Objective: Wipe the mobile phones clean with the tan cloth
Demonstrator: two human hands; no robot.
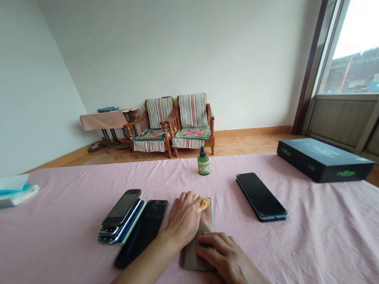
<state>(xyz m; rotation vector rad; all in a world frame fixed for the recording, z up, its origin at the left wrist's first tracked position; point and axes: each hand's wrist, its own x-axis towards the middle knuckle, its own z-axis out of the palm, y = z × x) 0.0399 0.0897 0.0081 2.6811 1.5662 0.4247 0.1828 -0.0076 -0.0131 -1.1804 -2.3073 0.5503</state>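
A grey phone (193,256) lies flat on the pink tablecloth (67,249) just in front of me. My left hand (183,218) presses a small orange cloth (204,203) onto the phone's far end, fingers curled over the cloth. At the phone's near end, my right hand (224,253) rests with fingers laid flat on it, holding it down. A little green bottle with a black cap (203,161) stands upright beyond the hands.
A stack of phones (121,217) and a black phone (141,233) lie to the left. Another dark phone (261,196) lies to the right. A black box (324,158) sits at the far right, a tissue pack (4,192) at the far left. Chairs (173,125) stand by the wall.
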